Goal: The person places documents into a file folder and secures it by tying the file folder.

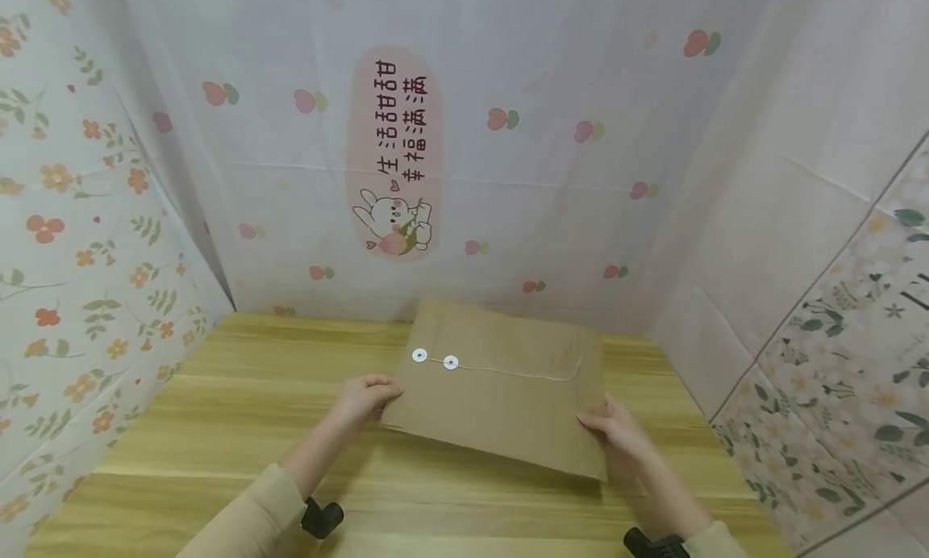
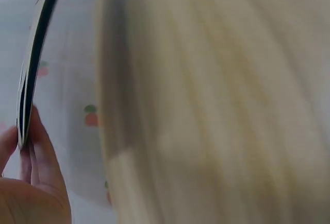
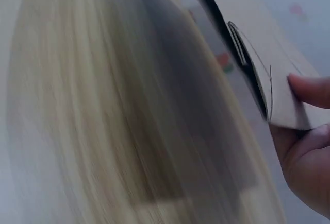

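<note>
A brown kraft paper envelope (image 1: 493,413) is held tilted over the table in the head view. Its flap lies folded down, with two white round buttons (image 1: 451,363) joined by a string. My left hand (image 1: 365,397) pinches the left edge between thumb and fingers. On the opposite side, my right hand (image 1: 615,429) grips the right edge, thumb on top and fingers beneath. The left wrist view catches the envelope (image 2: 32,69) edge-on, raised off the tabletop. In the right wrist view, the near edge of the envelope (image 3: 278,90) gapes slightly, showing a dark gap.
Under the envelope is a wood-grain table (image 1: 254,397). A white curtain (image 1: 544,203) with fruit prints and a rabbit drawing hangs behind it. Floral cloths stand at the left (image 1: 72,243) and right (image 1: 864,381). Black wrist devices (image 1: 322,518) show near both sleeves.
</note>
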Available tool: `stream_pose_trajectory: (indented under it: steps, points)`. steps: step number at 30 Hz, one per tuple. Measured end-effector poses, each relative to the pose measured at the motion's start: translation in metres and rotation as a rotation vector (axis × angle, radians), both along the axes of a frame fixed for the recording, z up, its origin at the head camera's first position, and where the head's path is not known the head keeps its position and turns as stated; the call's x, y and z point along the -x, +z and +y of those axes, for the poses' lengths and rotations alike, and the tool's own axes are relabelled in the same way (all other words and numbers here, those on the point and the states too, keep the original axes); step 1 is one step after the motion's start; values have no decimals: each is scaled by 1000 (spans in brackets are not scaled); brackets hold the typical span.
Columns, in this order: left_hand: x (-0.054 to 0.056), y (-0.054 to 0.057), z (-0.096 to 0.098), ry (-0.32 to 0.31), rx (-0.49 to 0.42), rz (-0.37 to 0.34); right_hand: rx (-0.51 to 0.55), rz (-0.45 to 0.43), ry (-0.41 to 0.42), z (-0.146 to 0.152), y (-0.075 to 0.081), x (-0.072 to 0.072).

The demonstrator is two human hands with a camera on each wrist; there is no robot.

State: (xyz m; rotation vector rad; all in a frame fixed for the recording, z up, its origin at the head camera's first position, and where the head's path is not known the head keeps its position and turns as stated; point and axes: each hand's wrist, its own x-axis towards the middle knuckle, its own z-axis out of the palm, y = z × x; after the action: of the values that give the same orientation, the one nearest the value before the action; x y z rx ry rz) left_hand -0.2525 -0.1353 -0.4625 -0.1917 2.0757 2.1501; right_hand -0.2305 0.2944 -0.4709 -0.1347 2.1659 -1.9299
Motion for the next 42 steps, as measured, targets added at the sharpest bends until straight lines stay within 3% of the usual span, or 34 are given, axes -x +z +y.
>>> stream_pose_trajectory:
  steps: [3,7,10,15,19,25,32,38,42]
  points:
    - [-4,-10,6,-143,123,20,-31,4,44,18,-2,0]
    - [-13,-19,18,-290,227,72,-137,26,28,36,-6,0]
    - [-20,-23,30,-367,281,110,-252,43,-5,47,-8,-3]
    - [-27,-30,47,-436,365,162,-449,84,6,63,-8,-7]
    - [-31,-33,59,-453,417,180,-595,106,-34,69,-12,-8]
    - [-33,-36,73,-447,486,226,-609,56,-131,75,-19,-8]
    - [-28,-41,85,-439,596,258,-774,66,-217,80,-20,-10]
    - [-25,-41,90,-435,689,269,-855,84,-240,80,-23,-11]
    - [-24,-38,94,-406,813,333,-922,119,-247,77,-21,-9]
